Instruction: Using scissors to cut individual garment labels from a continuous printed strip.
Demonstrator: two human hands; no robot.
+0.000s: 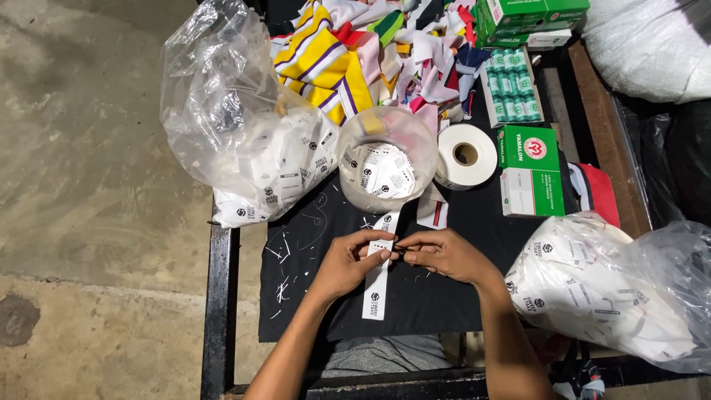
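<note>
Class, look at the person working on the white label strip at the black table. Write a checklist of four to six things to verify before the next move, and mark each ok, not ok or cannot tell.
1. Left hand holds the white label strip: ok.
2. Right hand meets the strip at the same spot, fingertips pinched: ok.
3. A small dark tool seems to sit between the fingertips; its kind: cannot tell.
4. Strip lies flat on the black cloth: ok.
5. Clear tub holding cut labels stands upright beyond the hands: ok.
6. Work area free of clutter: not ok, white trimmings lie scattered on the cloth.
</note>
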